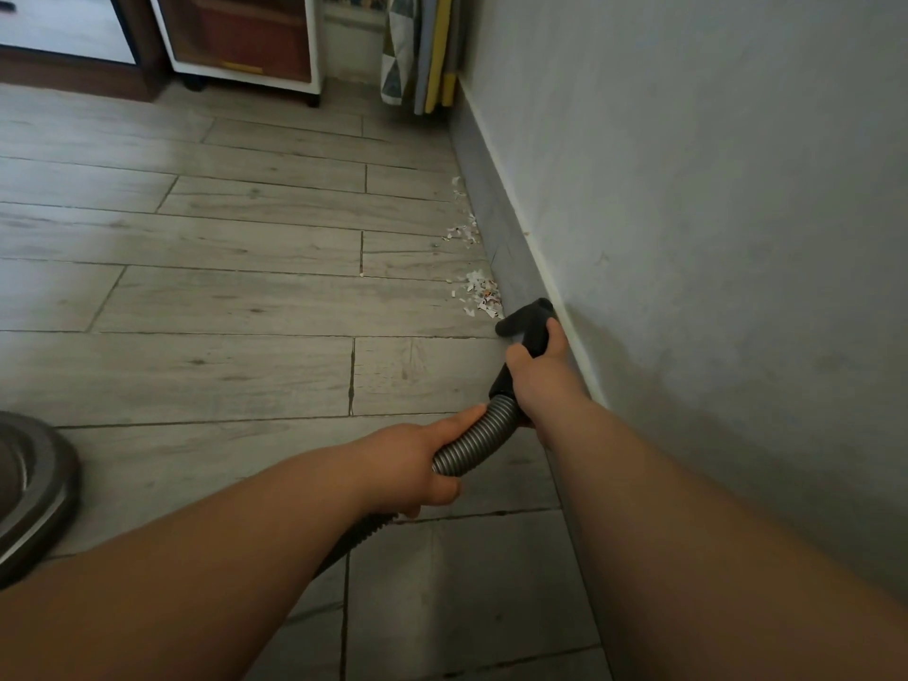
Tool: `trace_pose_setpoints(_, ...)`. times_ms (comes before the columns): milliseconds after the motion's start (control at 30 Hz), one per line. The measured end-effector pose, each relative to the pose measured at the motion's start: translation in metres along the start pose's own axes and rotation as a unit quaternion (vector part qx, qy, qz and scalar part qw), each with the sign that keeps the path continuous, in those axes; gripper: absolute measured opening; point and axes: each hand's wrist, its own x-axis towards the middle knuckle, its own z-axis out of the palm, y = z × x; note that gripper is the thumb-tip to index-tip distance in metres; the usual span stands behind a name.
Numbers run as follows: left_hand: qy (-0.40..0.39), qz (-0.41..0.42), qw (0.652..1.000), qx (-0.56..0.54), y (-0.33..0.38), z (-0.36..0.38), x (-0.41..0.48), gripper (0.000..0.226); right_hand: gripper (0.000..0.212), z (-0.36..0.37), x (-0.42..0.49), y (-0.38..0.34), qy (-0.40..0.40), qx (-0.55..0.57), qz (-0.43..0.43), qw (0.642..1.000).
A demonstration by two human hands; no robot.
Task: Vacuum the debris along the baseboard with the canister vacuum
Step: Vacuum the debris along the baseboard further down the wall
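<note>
My right hand (535,373) grips the black vacuum handle (528,326), whose dark open end lies on the floor against the grey baseboard (496,223). My left hand (417,459) holds the ribbed grey hose (479,437) just behind it. A pile of small white and coloured paper scraps (481,294) lies on the floor right in front of the handle's end. A thinner scatter of scraps (462,231) continues farther along the baseboard. The round grey canister vacuum (29,489) sits at the left edge, partly cut off.
A grey wall (688,213) runs along the right side. Folded mats (422,46) in yellow, grey and a triangle pattern lean in the far corner. A white cabinet on small feet (241,36) and dark wooden furniture (69,46) stand at the back. The floor (221,287) is pale wood-look planks.
</note>
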Motion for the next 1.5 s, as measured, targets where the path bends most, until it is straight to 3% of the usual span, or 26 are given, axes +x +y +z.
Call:
trace_pose_setpoints(433, 0.013, -0.014, 1.000, 0.002, 0.003, -0.010, 0.009, 0.085, 0.071, 0.007, 0.020, -0.007, 0.000, 0.008, -0.002, 1.000)
trace_pose_setpoints(767, 0.039, -0.010, 0.996, 0.084, 0.007, -0.016, -0.013, 0.086, 0.070, 0.016, 0.014, 0.002, -0.048, 0.119, 0.025, 0.991)
trace_pose_setpoints(1267, 0.076, -0.080, 0.994, 0.024, -0.033, -0.029, -0.090, 0.092, 0.065, 0.083, -0.029, -0.023, -0.143, 0.061, -0.007, 0.988)
trace_pose_setpoints(1500, 0.054, -0.089, 0.995, 0.007, -0.045, -0.015, -0.122, 0.099, 0.066, 0.097, -0.060, -0.021, -0.172, -0.007, -0.035, 0.984)
